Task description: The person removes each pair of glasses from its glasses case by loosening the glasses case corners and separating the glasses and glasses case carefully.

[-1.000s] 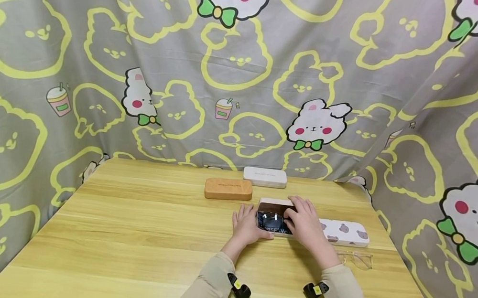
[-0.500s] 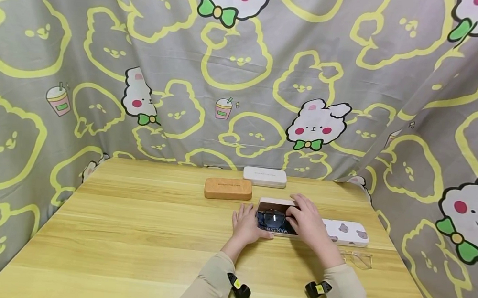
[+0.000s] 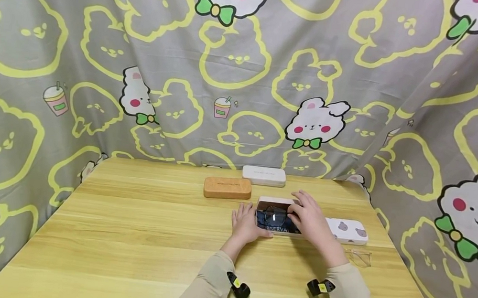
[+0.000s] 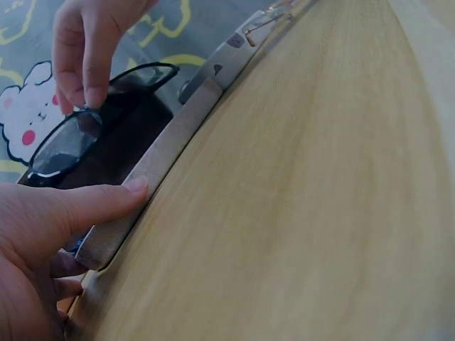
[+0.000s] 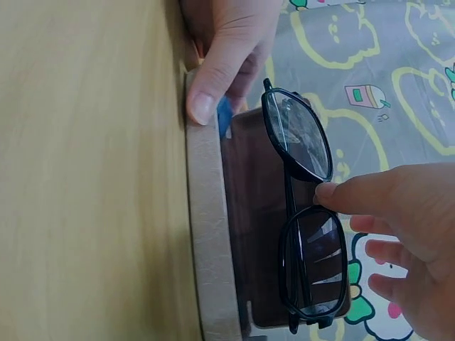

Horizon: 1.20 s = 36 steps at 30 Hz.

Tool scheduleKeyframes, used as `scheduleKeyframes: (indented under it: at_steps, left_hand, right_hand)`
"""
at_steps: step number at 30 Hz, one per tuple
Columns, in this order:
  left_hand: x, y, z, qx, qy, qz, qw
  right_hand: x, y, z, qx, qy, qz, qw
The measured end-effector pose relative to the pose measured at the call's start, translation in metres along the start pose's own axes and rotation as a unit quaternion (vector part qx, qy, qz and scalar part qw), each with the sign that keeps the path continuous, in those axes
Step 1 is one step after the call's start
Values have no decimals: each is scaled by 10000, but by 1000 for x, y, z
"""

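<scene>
Glasses [image 5: 304,172] pinched by fingers [image 5: 362,190] of the right hand [image 5: 409,241] had shifted slightly over the case [image 5: 213,241] the left hand [image 3: 246,225] gripped, handling seemingly unfinished.

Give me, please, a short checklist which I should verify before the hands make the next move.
1. Right hand pinches the black-framed glasses near their middle: ok.
2. Black-framed glasses folded: ok.
3. Left hand holds the case at one end: ok.
4. Case open: ok.
5. Black-framed glasses clear of the case's inside: cannot tell.
6. Thin-framed glasses put away: not ok, they lie on the table.
</scene>
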State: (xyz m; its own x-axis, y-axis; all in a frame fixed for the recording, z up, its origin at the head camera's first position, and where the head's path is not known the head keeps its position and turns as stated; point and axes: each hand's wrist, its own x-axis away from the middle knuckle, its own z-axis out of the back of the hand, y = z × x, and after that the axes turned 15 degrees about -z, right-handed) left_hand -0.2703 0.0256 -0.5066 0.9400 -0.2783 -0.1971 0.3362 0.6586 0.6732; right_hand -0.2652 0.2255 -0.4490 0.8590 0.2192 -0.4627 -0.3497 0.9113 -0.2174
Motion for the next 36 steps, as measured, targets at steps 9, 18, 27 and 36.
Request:
scheduleKeyframes:
  at_steps: [9,18,27,36]
  left_hand:
    - [-1,0,0,-19,-39,15,10000]
    - [-1,0,0,-70,-41,-41,10000]
    - [0,0,0,-38,-9,-30,10000]
    - [-1,0,-1,-82,-24,-27,10000]
  right_hand:
    - [-1,-1,10,-55,65,66,9999]
    - [6,1,20,-12,49,-21,10000]
    - [14,3,25,-31,141,123,9998]
    - [24,4,27,-97,201,248,9994]
